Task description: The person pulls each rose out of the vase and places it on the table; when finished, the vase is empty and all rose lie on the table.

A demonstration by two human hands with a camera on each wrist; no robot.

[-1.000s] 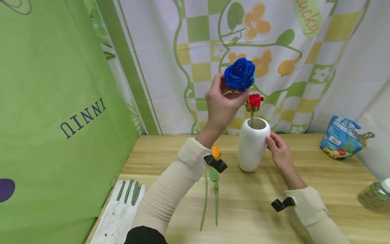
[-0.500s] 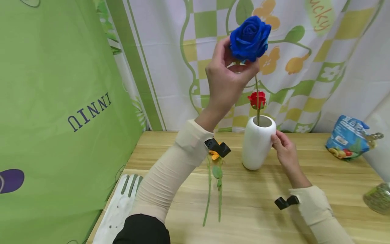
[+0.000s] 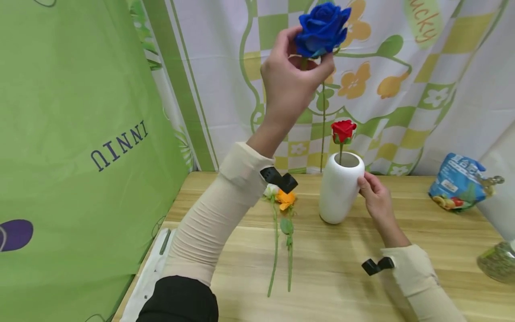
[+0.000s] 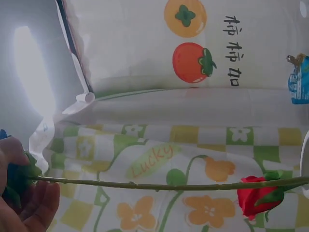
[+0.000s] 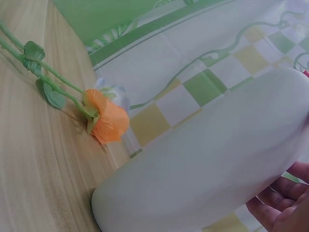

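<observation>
High in front of the curtain, my left hand point(image 3: 290, 78) pinches a blue rose point(image 3: 323, 29) just under its bloom. Its long stem point(image 3: 323, 129) hangs down left of the white vase point(image 3: 339, 192), with the lower end outside the mouth. In the left wrist view the stem passes the red rose point(image 4: 260, 195) toward the right edge. That red rose stands in the vase, its bloom above the rim. My right hand point(image 3: 375, 192) grips the vase's right side, thumb in front. The vase stands upright on the table.
An orange rose point(image 3: 285, 200) and a white rose point(image 3: 271, 191) lie on the wooden table point(image 3: 330, 268), left of the vase. A blue bag point(image 3: 458, 183) and a jar point(image 3: 499, 261) stand at the right. A white glove point(image 3: 146, 277) lies at the left edge, partly behind my sleeve.
My left hand has risen with the blue rose, then shifted slightly left, and the stem has moved from the vase's mouth to its left. The right hand stays on the vase.
</observation>
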